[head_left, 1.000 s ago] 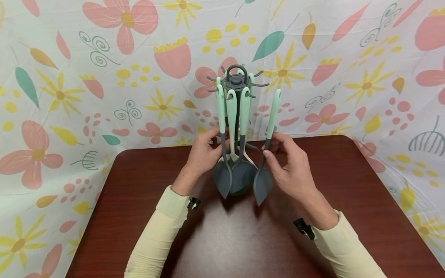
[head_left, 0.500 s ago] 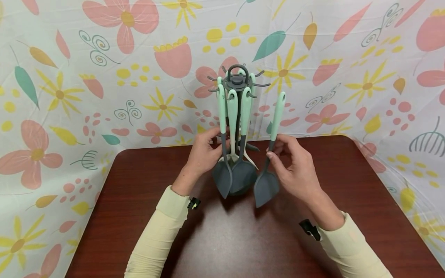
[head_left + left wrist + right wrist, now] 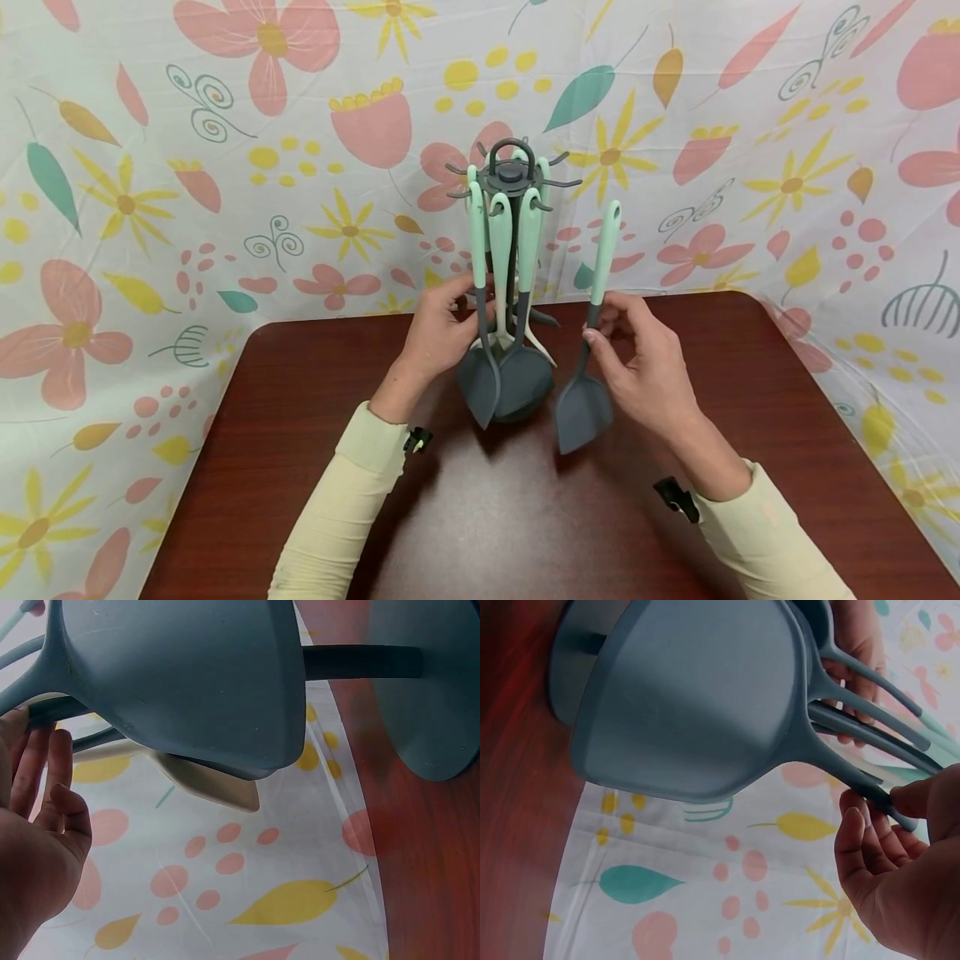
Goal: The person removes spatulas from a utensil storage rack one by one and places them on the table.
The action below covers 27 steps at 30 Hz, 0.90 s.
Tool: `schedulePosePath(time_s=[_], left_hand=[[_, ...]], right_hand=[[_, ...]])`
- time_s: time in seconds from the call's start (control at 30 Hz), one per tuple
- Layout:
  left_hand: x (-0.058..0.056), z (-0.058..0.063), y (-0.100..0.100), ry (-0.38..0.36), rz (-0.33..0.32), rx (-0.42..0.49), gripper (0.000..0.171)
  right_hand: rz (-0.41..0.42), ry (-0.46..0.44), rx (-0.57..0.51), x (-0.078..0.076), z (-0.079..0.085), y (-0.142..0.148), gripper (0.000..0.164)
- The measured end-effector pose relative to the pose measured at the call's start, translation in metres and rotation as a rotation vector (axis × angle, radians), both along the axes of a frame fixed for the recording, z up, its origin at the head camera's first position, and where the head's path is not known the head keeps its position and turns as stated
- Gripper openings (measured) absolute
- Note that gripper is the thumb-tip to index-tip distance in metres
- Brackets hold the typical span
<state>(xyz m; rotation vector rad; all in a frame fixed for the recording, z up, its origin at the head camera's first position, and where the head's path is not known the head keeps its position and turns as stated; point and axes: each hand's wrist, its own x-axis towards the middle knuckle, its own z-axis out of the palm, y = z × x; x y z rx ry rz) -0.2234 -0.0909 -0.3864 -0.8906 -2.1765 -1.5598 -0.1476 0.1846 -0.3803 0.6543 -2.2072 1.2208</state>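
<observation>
A grey turner point(image 3: 582, 412) with a mint-green handle hangs upright in my right hand point(image 3: 648, 362), its neck pinched between thumb and fingers. It is apart from the utensil stand point(image 3: 512, 175), just to its right. My left hand point(image 3: 442, 325) grips the stand's dark pole, partly hidden behind the hanging utensils. On the stand's hooks hang several mint-handled utensils, among them another grey turner point(image 3: 480, 387) and a grey ladle-like piece point(image 3: 525, 383). In the right wrist view, the held turner's broad blade point(image 3: 690, 697) covers much of the stand's round base point(image 3: 566, 675).
The stand rests on a dark red-brown table point(image 3: 480, 533) near its back edge. Behind it hangs a white cloth point(image 3: 712, 108) with flowers and leaves. A pale utensil point(image 3: 217, 791) shows behind the grey ones in the left wrist view.
My right hand has moved the turner a little to the right and toward me, away from the stand, turning its blade more face-on. The left hand has stayed in place.
</observation>
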Motion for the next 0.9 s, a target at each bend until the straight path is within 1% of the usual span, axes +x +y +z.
schedulePosePath(time_s=[0.17,0.33,0.57,0.9], left_hand=[[0.0,-0.001,0.0,0.005,0.007,-0.01,0.019],[0.0,-0.001,0.0,0.019,0.015,-0.021,0.017],[0.0,0.0,0.0,0.009,0.011,-0.016,0.018],[0.001,0.001,0.001,0.006,0.0,-0.003,0.02]], right_hand=[[-0.039,-0.012,0.037,0.002,-0.004,0.004,0.041],[-0.086,-0.043,0.079,0.002,-0.008,0.009,0.041],[-0.108,-0.059,0.115,0.0,-0.013,0.012,0.038],[-0.162,-0.094,0.166,-0.003,-0.024,0.019,0.039]])
